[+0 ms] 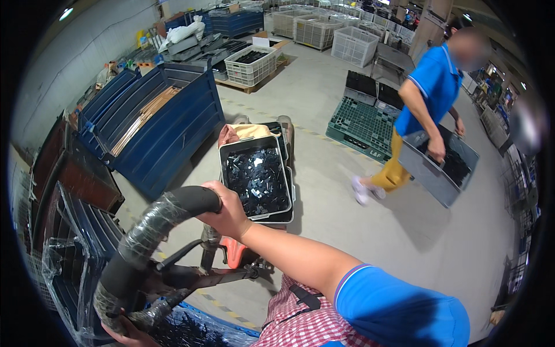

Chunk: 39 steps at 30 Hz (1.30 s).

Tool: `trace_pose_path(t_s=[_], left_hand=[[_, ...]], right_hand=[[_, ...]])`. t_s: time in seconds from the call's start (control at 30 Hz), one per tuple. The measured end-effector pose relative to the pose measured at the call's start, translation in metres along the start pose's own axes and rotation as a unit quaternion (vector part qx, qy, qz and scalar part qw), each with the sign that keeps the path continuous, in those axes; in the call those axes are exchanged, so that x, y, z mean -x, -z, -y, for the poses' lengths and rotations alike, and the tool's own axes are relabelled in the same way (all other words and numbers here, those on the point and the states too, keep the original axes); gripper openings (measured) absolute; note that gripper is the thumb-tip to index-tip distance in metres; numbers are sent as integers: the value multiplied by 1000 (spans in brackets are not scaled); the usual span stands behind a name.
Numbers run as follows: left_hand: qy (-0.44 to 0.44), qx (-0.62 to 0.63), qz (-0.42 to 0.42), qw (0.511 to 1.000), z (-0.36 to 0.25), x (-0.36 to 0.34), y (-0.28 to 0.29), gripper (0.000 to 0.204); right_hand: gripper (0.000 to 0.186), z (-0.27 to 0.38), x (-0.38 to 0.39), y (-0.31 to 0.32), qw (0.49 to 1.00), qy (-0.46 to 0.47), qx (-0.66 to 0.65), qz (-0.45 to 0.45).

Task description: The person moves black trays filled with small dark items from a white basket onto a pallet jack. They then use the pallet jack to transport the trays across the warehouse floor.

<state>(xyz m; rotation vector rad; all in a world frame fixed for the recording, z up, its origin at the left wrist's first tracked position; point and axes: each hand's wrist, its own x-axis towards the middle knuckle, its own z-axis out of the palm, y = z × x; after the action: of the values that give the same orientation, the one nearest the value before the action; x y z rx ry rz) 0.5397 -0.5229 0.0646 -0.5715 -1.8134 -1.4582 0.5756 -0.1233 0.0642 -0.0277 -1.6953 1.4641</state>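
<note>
My right hand [224,213] is wrapped round the upper end of a thick, curved black padded handle [147,231], partly wound with clear plastic film. At the lower left, my left hand [130,334] is closed round the handle's lower end, with part of the hand cut off by the picture's edge. Below the handle are metal bars and an orange-red part [233,253]. Just beyond my right hand stands a grey crate [221,173] full of small black pieces, stacked on another. A blue film-lined container [234,332] with thin black pieces lies beneath the handle.
Large blue metal bins [173,139] stand at the left. On the right a person in a blue shirt [430,81] walks with a tilted grey crate [425,168]. Behind that person lies a green plastic pallet [358,124]. White crates [251,69] stand farther back.
</note>
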Motion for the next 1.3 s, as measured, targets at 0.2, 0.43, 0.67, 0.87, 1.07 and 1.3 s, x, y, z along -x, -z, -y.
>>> trace_pose_path(t_s=[0.2,0.43,0.67,0.87,1.07,1.3], left_hand=[[74,-27,-24,997,93,39,-16,34],[67,-104,10,992,248,78,22,41],[-29,-180,3,983,357,98,1,42],[31,26,65,997,473,81,-41,42],[11,252,122,960,558,40,-144,12],[-230,-89,243,938,573,-15,-331,6]], right_hand=[[45,-76,38,-21,999,34,9,3],[51,-161,86,-70,996,88,-1,15],[53,-242,121,-110,992,125,0,31],[58,-299,160,-127,984,171,28,37],[48,-340,227,-150,978,193,77,-32],[30,-397,292,-213,932,308,191,7]])
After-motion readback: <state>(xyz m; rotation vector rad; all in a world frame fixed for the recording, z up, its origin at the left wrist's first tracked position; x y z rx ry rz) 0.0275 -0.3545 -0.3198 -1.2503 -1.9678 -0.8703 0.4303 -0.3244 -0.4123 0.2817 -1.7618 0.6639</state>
